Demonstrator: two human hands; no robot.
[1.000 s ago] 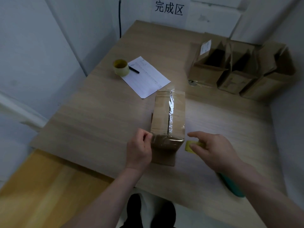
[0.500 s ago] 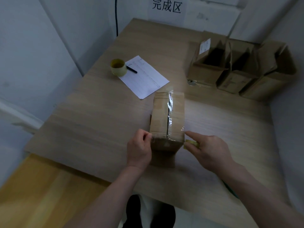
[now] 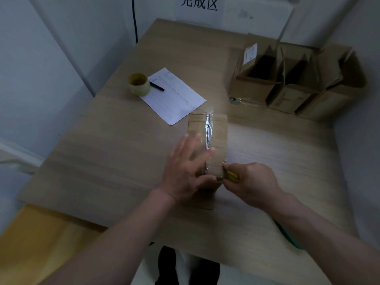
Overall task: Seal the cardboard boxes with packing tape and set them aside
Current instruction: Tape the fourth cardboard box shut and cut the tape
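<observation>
Center frame, on table (image 3: 102, 161): taped cardboard box (image 3: 218, 138). L. hand (image 3: 185, 169), fingers spread, is pressing box top; r. hand (image 3: 250, 182) is pinching yellow tool (image 3: 233, 176) at box's near-right corner.

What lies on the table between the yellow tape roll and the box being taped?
In the head view, a white paper sheet with a black pen on it lies between the tape roll and the taped box.
</observation>
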